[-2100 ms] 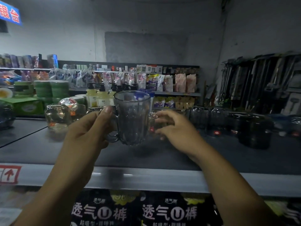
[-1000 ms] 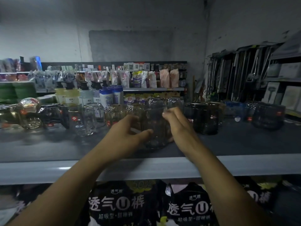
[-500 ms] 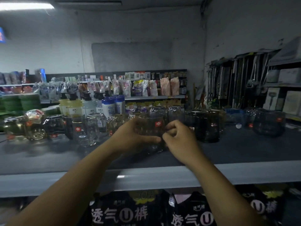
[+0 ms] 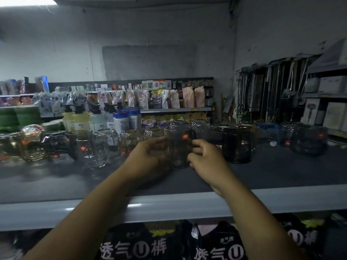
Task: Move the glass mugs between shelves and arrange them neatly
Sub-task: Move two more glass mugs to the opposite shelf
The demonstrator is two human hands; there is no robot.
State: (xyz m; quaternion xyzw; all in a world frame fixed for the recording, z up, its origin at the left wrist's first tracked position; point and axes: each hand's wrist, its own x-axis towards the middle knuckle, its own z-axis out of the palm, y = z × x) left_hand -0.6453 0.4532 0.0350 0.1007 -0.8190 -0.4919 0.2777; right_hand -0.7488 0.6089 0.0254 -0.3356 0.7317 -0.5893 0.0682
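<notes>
Glass, ribbed and clear, stands upright between my palms: the mug (image 4: 177, 146) (red diamond sticker near its rim) sits on the dark shelf (image 4: 281, 177), mid-row. My left hand (image 4: 145, 156) wraps its left side; my right hand (image 4: 205, 159) pinches the handle side, fingers closed on it. Clear mugs (image 4: 92, 151) stand to the left, dark smoked jars (image 4: 237, 145) just beside it on the right.
</notes>
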